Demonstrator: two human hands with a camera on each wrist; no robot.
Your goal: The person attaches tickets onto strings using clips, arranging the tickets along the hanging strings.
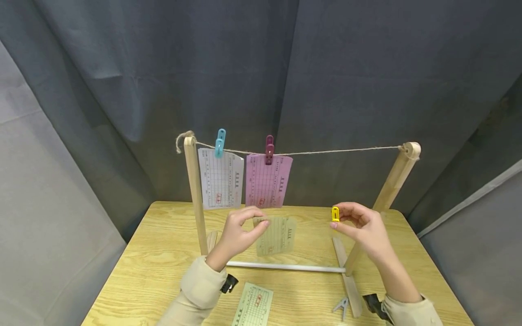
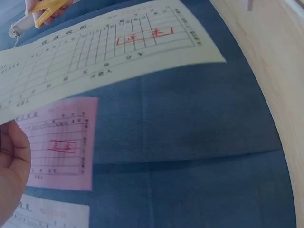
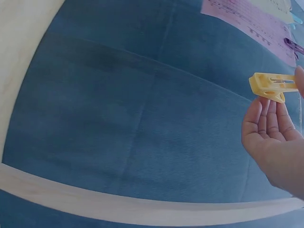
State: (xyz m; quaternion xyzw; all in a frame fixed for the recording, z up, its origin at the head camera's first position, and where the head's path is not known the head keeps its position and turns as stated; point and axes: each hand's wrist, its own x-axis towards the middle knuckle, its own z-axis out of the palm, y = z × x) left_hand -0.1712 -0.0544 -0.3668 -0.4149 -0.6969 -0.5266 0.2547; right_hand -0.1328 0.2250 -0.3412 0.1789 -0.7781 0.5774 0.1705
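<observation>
My left hand (image 1: 240, 231) pinches the top left corner of a pale yellow printed slip (image 1: 278, 236), which hangs above the table; in the left wrist view the slip (image 2: 114, 52) shows a red stamp. To the right, my right hand (image 1: 367, 228) pinches a yellow clothespin (image 1: 335, 214) between thumb and fingers, apart from the slip. On the string (image 1: 338, 151), a light blue clothespin (image 1: 220, 142) holds a white slip (image 1: 221, 181). Beside it a purple clothespin (image 1: 269, 149) holds a pink slip (image 1: 268, 183). Both hands are below the string.
A left wooden post (image 1: 195, 190) and a right wooden post (image 1: 393, 181) carry the string, joined low down by a white rod (image 1: 285, 266). On the table (image 1: 134, 271) lie a green slip (image 1: 253, 305) and a grey clothespin (image 1: 342, 308). Dark curtains (image 1: 228, 68) hang behind.
</observation>
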